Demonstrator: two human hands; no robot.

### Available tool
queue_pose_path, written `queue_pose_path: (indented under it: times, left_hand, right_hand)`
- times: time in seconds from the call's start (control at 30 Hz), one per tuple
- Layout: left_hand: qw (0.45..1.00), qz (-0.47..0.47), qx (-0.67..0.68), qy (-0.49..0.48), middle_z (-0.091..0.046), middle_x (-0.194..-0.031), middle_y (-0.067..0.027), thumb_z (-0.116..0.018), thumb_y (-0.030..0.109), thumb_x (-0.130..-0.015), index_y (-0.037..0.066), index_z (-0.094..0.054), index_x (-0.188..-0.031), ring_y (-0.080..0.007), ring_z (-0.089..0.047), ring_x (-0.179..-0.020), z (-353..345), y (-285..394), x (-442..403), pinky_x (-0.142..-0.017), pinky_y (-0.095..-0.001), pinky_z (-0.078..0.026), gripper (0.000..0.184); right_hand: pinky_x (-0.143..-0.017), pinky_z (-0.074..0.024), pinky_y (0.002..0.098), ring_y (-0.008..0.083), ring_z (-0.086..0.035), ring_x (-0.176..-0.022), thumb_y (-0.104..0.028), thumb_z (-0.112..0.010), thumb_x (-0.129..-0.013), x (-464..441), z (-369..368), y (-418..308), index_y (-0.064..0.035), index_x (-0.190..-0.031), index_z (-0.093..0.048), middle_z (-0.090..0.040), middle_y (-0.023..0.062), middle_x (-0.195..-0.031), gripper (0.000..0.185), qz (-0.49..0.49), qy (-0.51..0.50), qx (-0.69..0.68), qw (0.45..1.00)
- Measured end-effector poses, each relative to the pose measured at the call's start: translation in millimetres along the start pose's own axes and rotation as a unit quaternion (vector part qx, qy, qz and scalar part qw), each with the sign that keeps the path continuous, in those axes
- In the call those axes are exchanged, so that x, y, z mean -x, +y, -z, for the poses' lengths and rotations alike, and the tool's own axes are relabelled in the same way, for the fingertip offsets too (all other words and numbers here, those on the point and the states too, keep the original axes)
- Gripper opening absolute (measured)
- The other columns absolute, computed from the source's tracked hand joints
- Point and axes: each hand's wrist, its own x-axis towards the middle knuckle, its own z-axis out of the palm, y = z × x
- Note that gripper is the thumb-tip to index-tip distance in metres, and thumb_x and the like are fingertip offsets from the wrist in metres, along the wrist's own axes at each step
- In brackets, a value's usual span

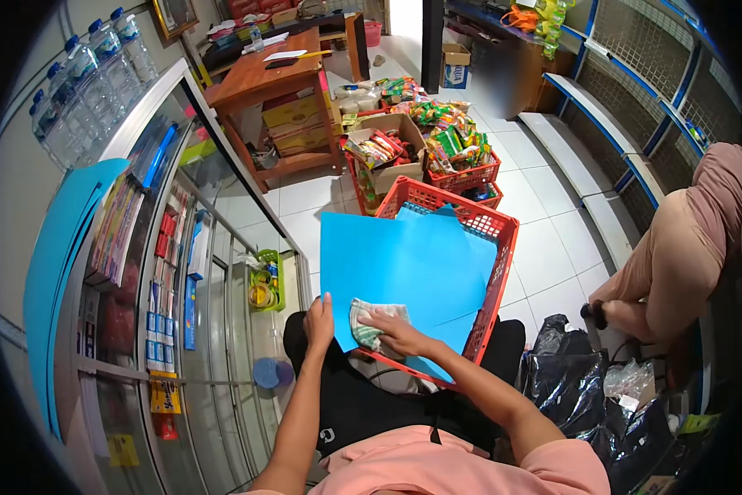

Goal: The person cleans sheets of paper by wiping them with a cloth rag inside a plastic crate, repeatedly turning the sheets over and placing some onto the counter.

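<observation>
A large blue plastic-looking sheet [387, 264] lies over a red plastic crate [503, 256] in front of my lap. My left hand [320, 322] grips the sheet's left edge near its lower corner, thumb on top. A folded white and green cloth [363, 330] rests on the sheet's lower part. My right hand [400, 332] presses that cloth against the surface, fingers stretched over it. More blue sheets [478, 247] show inside the crate beneath the top one.
A glass display cabinet [222, 264] with boxed goods stands at left, bottles [107, 49] on top. Snack-filled crates [470, 169] and a wooden table [297, 62] are ahead. At right are shelves [610, 157], black plastic bags [577, 388] and another person [676, 239].
</observation>
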Motion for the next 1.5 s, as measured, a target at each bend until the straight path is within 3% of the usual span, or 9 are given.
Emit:
queue_pose_path:
  times: [0.1, 0.2, 0.27, 0.5, 0.7, 0.77, 0.93, 1.27, 1.5]
  left_hand:
    - [0.999, -0.006, 0.036, 0.034, -0.059, -0.088, -0.0180, -0.036, 0.038, -0.089, 0.000, -0.055, -0.090, -0.0381, -0.053, -0.079, -2.9, 0.3, -0.1, -0.066, -0.0421, -0.040, 0.043]
    - [0.994, -0.078, 0.016, 0.081, -0.059, -0.088, -0.0176, -0.037, 0.036, -0.089, -0.001, -0.055, -0.091, -0.0377, -0.053, -0.078, -17.1, -24.8, -2.7, -0.066, -0.0420, -0.039, 0.041]
    - [0.980, -0.155, -0.001, 0.123, -0.058, -0.089, -0.0172, -0.039, 0.035, -0.089, -0.001, -0.055, -0.092, -0.0374, -0.053, -0.077, -25.5, -39.8, -5.0, -0.065, -0.0418, -0.039, 0.039]
    - [0.992, -0.088, -0.088, 0.021, -0.057, -0.085, -0.0163, -0.043, 0.029, -0.086, -0.001, -0.056, -0.093, -0.0370, -0.052, -0.072, 2.3, 12.2, 7.2, -0.063, -0.0414, -0.039, 0.033]
    - [0.994, -0.100, -0.039, 0.031, -0.056, -0.086, -0.0157, -0.045, 0.024, -0.085, -0.002, -0.058, -0.089, -0.0359, -0.052, -0.073, 6.2, 16.8, 10.8, -0.064, -0.0403, -0.039, 0.029]
    - [0.994, -0.097, -0.049, 0.016, -0.057, -0.092, -0.0154, -0.044, 0.022, -0.085, -0.002, -0.058, -0.090, -0.0348, -0.053, -0.076, 5.2, 17.4, 9.9, -0.066, -0.0390, -0.040, 0.028]
    - [0.956, -0.254, -0.006, 0.144, -0.055, -0.100, -0.0130, -0.045, 0.020, -0.085, -0.002, -0.057, -0.087, -0.0307, -0.052, -0.077, -8.7, 11.7, 5.2, -0.065, -0.0354, -0.039, 0.025]
    - [0.985, -0.160, 0.012, 0.068, -0.050, -0.114, -0.0128, -0.047, 0.019, -0.083, -0.004, -0.058, -0.093, -0.0321, -0.052, -0.091, -2.5, 9.7, 10.3, -0.075, -0.0356, -0.040, 0.028]
    - [0.987, -0.142, 0.034, 0.061, -0.051, -0.111, -0.0132, -0.047, 0.019, -0.083, -0.004, -0.058, -0.090, -0.0324, -0.052, -0.088, -1.1, 15.6, 12.7, -0.073, -0.0361, -0.040, 0.026]
  right_hand:
    - [-0.098, -0.0159, 0.0600, 0.0351, -0.018, -0.129, -0.013, -0.041, -0.083, -25.5, 7.9, -9.7, -0.0171, -0.133, -0.030, -0.020, 0.0138, -0.141, 0.052, 0.109, 0.062, -0.200, 0.972]
    - [-0.098, -0.0158, 0.0602, 0.0362, -0.018, -0.129, -0.010, -0.043, -0.078, -61.6, 2.7, -20.7, -0.0170, -0.133, -0.032, -0.021, 0.0136, -0.141, 0.056, 0.134, 0.116, -0.182, 0.967]
    - [-0.098, -0.0161, 0.0603, 0.0362, -0.018, -0.129, -0.009, -0.045, -0.073, -85.0, 5.7, -20.5, -0.0167, -0.132, -0.033, -0.022, 0.0124, -0.141, 0.061, 0.121, 0.162, -0.070, 0.977]
    - [-0.097, -0.0177, 0.0598, 0.0350, -0.018, -0.129, -0.016, -0.048, -0.075, -139.0, 38.5, -0.8, -0.0192, -0.131, -0.035, -0.024, 0.0103, -0.140, 0.057, 0.015, 0.264, 0.175, 0.948]
    - [-0.098, -0.0181, 0.0572, 0.0345, -0.019, -0.129, -0.023, -0.050, -0.079, -146.8, 69.3, 50.4, -0.0186, -0.132, -0.033, -0.024, 0.0100, -0.140, 0.056, -0.085, 0.332, 0.177, 0.923]
    - [-0.098, -0.0179, 0.0564, 0.0345, -0.020, -0.128, -0.028, -0.048, -0.081, -145.1, 74.1, 77.3, -0.0186, -0.132, -0.032, -0.026, 0.0102, -0.139, 0.055, -0.061, 0.402, 0.047, 0.912]
    - [-0.098, -0.0175, 0.0563, 0.0343, -0.022, -0.127, -0.032, -0.046, -0.083, -114.1, 69.9, 113.8, -0.0190, -0.133, -0.030, -0.028, 0.0115, -0.138, 0.054, -0.202, 0.284, 0.176, 0.921]
    - [-0.092, -0.0235, 0.0587, 0.0367, -0.024, -0.125, -0.045, -0.041, -0.082, -39.5, 127.2, 171.5, -0.0210, -0.132, -0.033, -0.025, 0.0140, -0.138, 0.056, -0.342, 0.225, 0.276, 0.870]
    - [-0.089, -0.0226, 0.0662, 0.0500, -0.012, -0.124, -0.046, -0.039, -0.083, 26.1, 81.3, 114.7, -0.0077, -0.136, -0.017, -0.011, 0.0307, -0.137, 0.069, -0.466, 0.171, 0.271, 0.825]
